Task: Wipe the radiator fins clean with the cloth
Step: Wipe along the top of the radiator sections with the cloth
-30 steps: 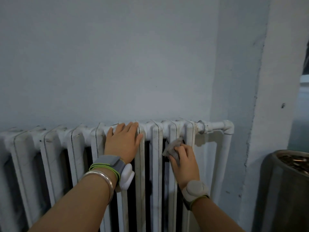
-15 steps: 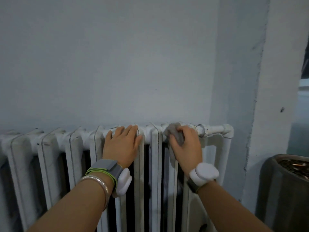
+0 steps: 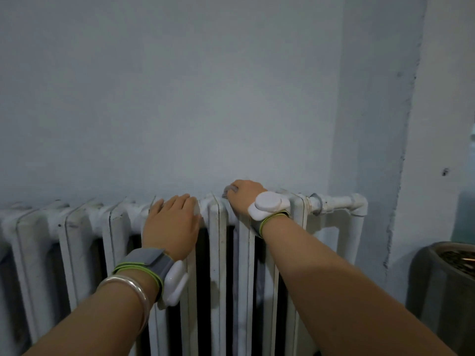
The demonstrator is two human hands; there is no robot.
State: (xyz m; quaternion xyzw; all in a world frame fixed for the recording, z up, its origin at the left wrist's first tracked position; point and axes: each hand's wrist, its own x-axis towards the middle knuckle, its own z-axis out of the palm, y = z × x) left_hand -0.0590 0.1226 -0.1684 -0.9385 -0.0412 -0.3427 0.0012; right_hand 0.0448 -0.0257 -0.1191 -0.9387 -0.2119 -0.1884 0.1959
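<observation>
Right hand point(image 3: 243, 199) gripping cloth point(image 3: 228, 189) atop radiator point(image 3: 218, 227), left hand point(image 3: 171, 222) flat

Pale wall point(image 3: 180, 98); metal bin point(image 3: 447, 286) lower right

I have just one view, the head camera, set above and behind both hands and facing forward and slightly down along the forearms. It sits close: the left hand point(image 3: 171, 222) and right hand point(image 3: 244, 199) lie low in the middle, on the radiator point(image 3: 218, 253). Beyond the hands the wall point(image 3: 180, 98) fills the upper half. The wide lens catches a metal bin point(image 3: 447, 291) far right of the right hand.
</observation>
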